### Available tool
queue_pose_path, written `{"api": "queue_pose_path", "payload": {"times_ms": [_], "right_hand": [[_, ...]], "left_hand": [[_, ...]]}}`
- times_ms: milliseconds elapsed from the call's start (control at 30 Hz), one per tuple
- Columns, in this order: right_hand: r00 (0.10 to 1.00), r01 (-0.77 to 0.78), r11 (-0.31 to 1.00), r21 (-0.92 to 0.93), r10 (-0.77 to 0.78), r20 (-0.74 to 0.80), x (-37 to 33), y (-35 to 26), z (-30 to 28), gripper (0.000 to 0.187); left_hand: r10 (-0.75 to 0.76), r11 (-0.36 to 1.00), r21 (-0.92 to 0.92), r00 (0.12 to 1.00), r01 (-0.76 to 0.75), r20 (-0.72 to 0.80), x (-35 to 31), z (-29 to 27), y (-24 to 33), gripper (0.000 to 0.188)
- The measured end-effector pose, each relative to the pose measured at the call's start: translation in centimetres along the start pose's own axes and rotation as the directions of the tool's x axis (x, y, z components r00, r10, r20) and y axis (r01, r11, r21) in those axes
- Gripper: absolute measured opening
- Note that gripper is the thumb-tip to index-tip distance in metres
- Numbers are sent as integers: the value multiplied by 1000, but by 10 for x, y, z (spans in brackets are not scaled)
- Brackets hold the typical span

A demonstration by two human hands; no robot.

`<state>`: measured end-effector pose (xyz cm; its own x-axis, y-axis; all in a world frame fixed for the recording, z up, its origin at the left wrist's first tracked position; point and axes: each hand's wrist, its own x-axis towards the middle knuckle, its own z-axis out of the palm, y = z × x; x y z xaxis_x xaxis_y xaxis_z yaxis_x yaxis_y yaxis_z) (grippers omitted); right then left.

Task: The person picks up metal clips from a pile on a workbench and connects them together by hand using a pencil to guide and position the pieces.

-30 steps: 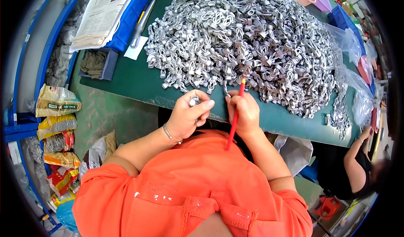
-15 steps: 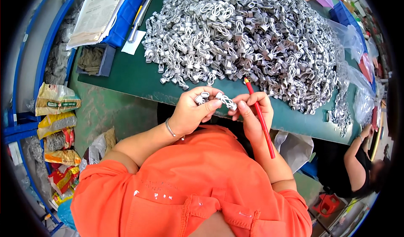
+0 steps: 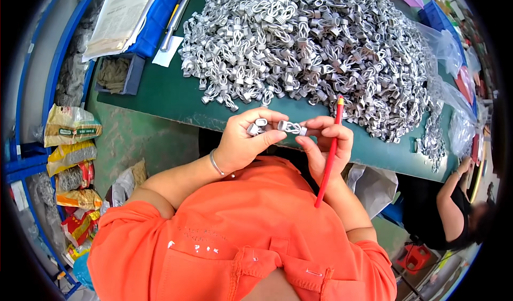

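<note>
Just in front of the table's near edge, my left hand (image 3: 247,135) is closed, pinching a small silver-grey metal fitting (image 3: 292,128) between thumb and fingertips. This piece has openwork twisted bars between its ends and lies nearly level. A second fitting (image 3: 257,127) is tucked in the curled fingers of the same hand. My right hand (image 3: 328,143) touches the first fitting's right end with its fingertips. A red pencil (image 3: 330,159) is held in that hand, its yellowish tip end upward near the pile. Beyond both hands a large heap of similar fittings (image 3: 315,44) covers much of the table.
The green table (image 3: 160,98) carries a blue tray with newspapers (image 3: 120,18), a grey box holding cloth (image 3: 115,76), a metal tool (image 3: 173,26) and white paper (image 3: 167,52). Blue shelving with bags (image 3: 72,127) stands left. Another person (image 3: 435,210) sits at right.
The pinched fitting has turned from slanting to nearly level. My right hand has shifted slightly right, and the red pencil now leans the other way, its tip further right.
</note>
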<state>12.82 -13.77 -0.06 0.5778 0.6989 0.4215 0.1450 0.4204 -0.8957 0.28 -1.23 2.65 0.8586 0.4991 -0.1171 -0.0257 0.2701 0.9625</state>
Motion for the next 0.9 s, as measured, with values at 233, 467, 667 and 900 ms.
{"api": "queue_pose_path", "payload": {"times_ms": [233, 467, 667, 900], "right_hand": [[979, 188, 979, -77, -181, 91, 16, -12, 7, 28], [932, 346, 752, -562, -206, 297, 29, 9, 18, 28], [901, 406, 508, -760, -81, 427, 44, 26, 40, 27], [943, 321, 718, -618, -181, 279, 34, 27, 28, 28]], "left_hand": [[-139, 887, -432, 986, 166, 94, 2, -9, -5, 20], [-154, 541, -834, 987, 112, 32, -6, -47, -21, 3], [-173, 637, -762, 985, 115, 4, -10, -42, -14, 10], [-259, 882, -444, 951, 159, -172, -12, -32, -11, 28]]}}
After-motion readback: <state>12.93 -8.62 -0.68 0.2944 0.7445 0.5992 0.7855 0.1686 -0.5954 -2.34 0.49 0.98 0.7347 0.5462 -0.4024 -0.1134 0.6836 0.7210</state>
